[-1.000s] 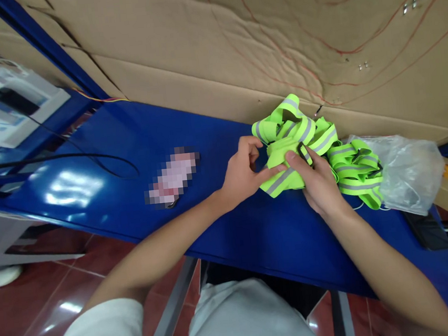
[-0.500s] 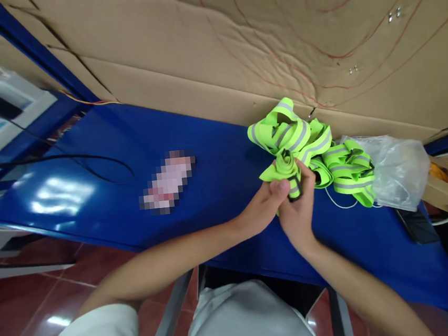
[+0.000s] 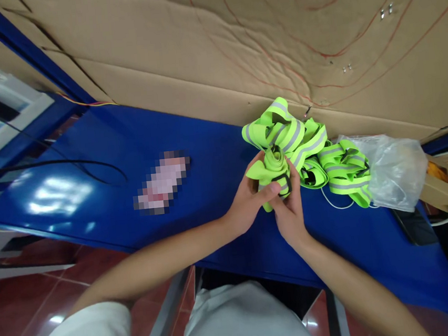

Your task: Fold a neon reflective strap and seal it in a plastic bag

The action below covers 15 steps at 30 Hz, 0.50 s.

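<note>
Both hands hold one thing between them; the left hand (image 3: 245,203) cups the rolled yellow-green strap (image 3: 274,162) from its 8 o'clock side, thumb laid across the front by the black buckle (image 3: 281,183); the right hand (image 3: 292,214) closes round from 4 o'clock, fingers along that side; the two hands meet just below the roll. The roll sits above the blue tabletop (image 3: 205,138), its coiled end turned upward and a loose flap sticking out towards 9 o'clock.

At 1 o'clock, just beyond the roll, lies a heap of looped straps (image 3: 294,135) with grey stripes, its far edge close to the foot of the cardboard panel (image 3: 159,68); at 3 o'clock come a smaller coil (image 3: 315,176), then a bundle of straps (image 3: 343,169), then a clear plastic bag (image 3: 399,172) — so that side is tight; a thin white cord (image 3: 338,205) loops out at 4 o'clock.

Room is wider towards 9 o'clock — a broad stretch of blue surface runs from the left hand to a pixelated pink object (image 3: 162,184); towards 6 o'clock a narrower strip reaches the near table edge, which both forearms cross; at 12 o'clock the panel bounds the table.
</note>
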Motion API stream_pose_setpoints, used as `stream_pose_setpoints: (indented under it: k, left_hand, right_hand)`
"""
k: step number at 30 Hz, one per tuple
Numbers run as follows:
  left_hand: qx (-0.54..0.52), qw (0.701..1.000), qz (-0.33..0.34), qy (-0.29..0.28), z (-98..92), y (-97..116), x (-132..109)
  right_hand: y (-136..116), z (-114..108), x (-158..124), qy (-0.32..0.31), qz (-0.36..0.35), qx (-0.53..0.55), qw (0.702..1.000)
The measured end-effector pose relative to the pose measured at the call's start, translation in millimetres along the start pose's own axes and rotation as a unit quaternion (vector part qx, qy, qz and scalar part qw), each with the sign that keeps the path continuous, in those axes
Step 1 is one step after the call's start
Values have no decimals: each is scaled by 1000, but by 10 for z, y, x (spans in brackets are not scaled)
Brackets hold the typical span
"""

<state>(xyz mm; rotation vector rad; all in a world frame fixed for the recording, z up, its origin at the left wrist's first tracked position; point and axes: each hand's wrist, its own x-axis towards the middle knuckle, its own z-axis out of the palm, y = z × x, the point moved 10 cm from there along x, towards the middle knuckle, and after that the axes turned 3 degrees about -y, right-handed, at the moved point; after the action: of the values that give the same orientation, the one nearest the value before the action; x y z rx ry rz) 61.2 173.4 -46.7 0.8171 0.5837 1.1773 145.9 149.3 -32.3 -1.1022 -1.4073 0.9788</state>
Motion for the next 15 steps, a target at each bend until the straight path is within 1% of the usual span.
stream_pose_setpoints:
  k: [2, 5, 8, 10, 12, 14, 15]
  left_hand:
    - [34, 999, 2, 8, -9, -26, 1]
    - [96, 995, -1, 18, -35, -51, 11]
    - [127, 992, 3, -9, -24, -34, 58]
    - [130, 991, 4, -39, 2, -25, 87]
    - [128, 991, 3, -47, 1, -18, 99]
    - [124, 992, 2, -26, -35, -5, 91]
    - [119, 993, 2, -6, -64, 10, 83]
  right_hand:
    - [85, 9, -22, 11, 12, 17, 1000]
    - [214, 75, -53, 9, 40, 23, 999]
    - [262, 150, -41, -22, 70, 52, 996]
    - [228, 194, -14, -55, 84, 79, 992]
    - [151, 216, 14, -79, 81, 93, 989]
    - [37, 233, 35, -100, 50, 72, 991]
    - [-22, 239, 38, -109, 31, 56, 992]
